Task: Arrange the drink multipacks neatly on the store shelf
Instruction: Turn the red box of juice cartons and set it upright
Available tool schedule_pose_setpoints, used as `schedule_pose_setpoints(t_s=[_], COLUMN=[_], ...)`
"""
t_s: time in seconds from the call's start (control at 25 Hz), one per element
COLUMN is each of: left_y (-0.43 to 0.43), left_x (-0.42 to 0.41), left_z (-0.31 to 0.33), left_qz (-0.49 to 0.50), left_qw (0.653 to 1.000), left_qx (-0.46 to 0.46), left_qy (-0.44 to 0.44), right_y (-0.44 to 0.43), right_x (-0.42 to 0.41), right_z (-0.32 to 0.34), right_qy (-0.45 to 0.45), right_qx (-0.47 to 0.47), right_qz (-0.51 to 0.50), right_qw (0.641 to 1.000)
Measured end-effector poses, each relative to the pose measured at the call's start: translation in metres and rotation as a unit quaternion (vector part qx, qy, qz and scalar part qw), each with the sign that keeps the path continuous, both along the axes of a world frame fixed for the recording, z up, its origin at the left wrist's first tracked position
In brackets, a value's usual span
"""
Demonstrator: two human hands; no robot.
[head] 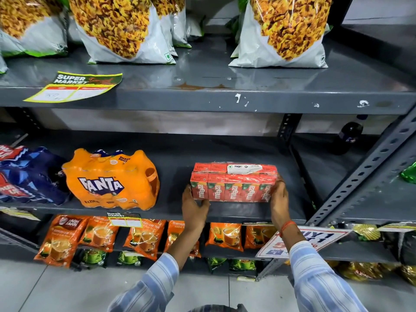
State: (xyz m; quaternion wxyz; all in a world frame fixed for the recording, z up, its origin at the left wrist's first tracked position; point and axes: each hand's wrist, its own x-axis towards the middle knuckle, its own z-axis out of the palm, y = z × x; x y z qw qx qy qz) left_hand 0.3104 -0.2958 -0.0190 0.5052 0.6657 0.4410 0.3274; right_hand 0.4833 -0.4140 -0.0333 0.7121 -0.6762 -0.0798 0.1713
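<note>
A red shrink-wrapped multipack of juice cartons [234,182] rests on the grey middle shelf [171,212], right of centre. My left hand [194,204] presses its left end and my right hand [279,197] cups its right end. To the left stands an orange Fanta bottle multipack [112,180], a hand's width of bare shelf away. At the far left lies a dark blue cola multipack [29,176], partly cut off by the frame edge.
Large snack bags [117,28] stand on the upper shelf, with a price tag [74,86] on its lip. Orange tea packets [63,239] fill the shelf below. A dark bottle [347,136] stands behind the slotted upright [369,172] at right.
</note>
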Motion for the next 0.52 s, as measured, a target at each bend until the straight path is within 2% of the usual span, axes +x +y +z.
schedule_pose_setpoints(t_s=[0.16, 0.52], left_y=[0.004, 0.011], left_x=[-0.004, -0.031], left_z=[-0.003, -0.011], left_qz=[0.013, 0.095], left_qw=[1.000, 0.995], left_qx=[-0.008, 0.037], left_qy=[0.000, 0.004], right_y=[-0.001, 0.015], right_x=[-0.002, -0.024], right_z=[0.006, 0.008], right_qy=[0.013, 0.038], right_qx=[0.014, 0.004], right_qz=[0.020, 0.052], right_qw=[1.000, 0.998])
